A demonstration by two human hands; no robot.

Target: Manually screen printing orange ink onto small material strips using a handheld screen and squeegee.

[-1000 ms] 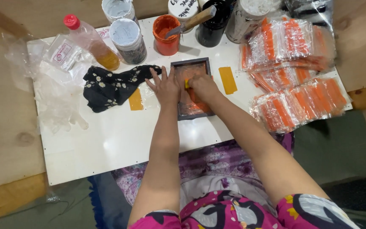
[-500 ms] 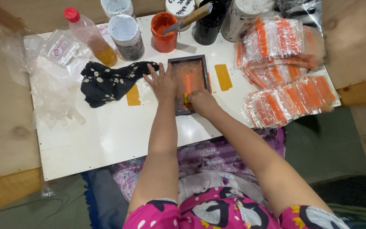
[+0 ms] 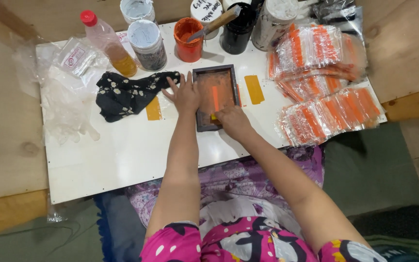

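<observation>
Bright, even light; soft shadows.

White board on pale wooden planks (knots showing); grey-green floor below.

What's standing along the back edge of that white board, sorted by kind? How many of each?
Plastic bottle with red cap: 1
Grey-white tubs: 2
Open orange paint pot: 1
Black container: 1
White-lidded jars: 2
Total: 7
</observation>
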